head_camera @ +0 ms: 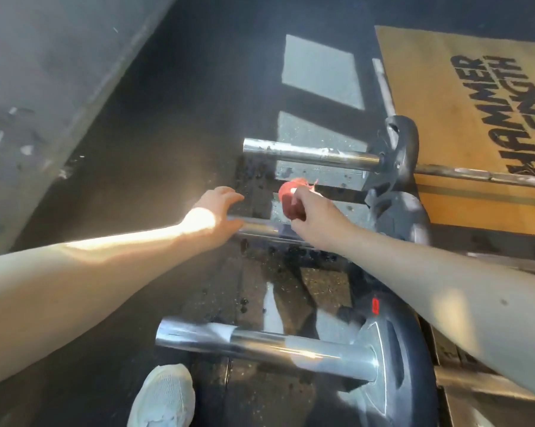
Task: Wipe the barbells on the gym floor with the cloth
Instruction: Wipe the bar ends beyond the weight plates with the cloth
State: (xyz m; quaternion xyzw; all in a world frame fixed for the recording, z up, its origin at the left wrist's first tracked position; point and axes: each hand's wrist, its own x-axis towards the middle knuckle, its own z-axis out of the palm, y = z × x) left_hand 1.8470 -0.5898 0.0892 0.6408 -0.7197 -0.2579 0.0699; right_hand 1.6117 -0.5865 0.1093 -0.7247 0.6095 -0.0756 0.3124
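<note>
Gripping the cloth (290, 195), red and bunched, in my right hand (315, 217) with fingers curled tight round it, I hold it just above the chrome sleeve of the middle barbell (260, 228). My left hand (213, 211) sits at that sleeve's free end, fingers and thumb spread apart and loosely bent. The thumb appears to touch the metal, though glare leaves contact uncertain. The far barbell (306, 154) lies beyond. The near barbell (260, 343) carries a black plate (398, 380). All three rest on the dark gym floor (167, 134). My pale shoe (164, 399) stands beside the near sleeve.
</note>
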